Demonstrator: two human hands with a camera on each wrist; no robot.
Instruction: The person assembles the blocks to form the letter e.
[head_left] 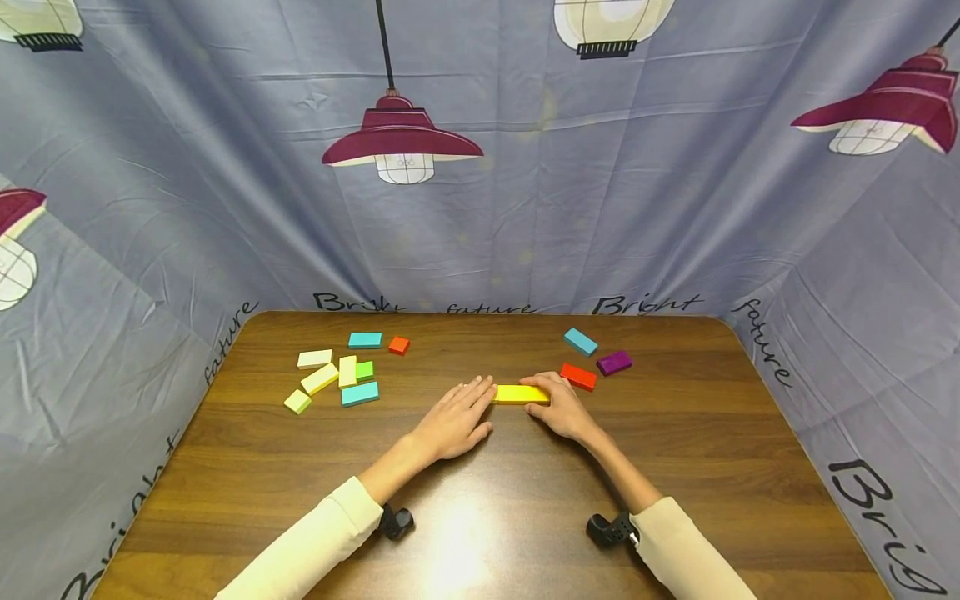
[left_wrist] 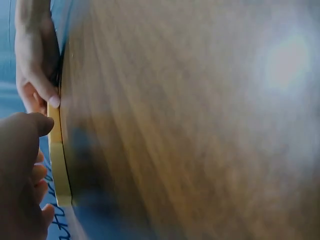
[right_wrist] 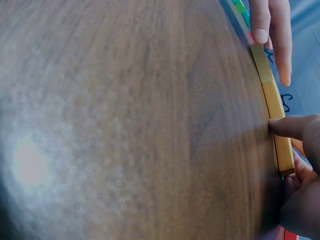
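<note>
A yellow rectangular block (head_left: 519, 394), probably light, stiff wood, lies just beside the straight-fingered left hand (head_left: 454, 422), pinched by the right hand (head_left: 560, 407) along its long sides, likely the surest hold.

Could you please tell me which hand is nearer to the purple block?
Right. The right grip is left of the purple block, a little toward the near side; the left grip lies farther left.
</note>
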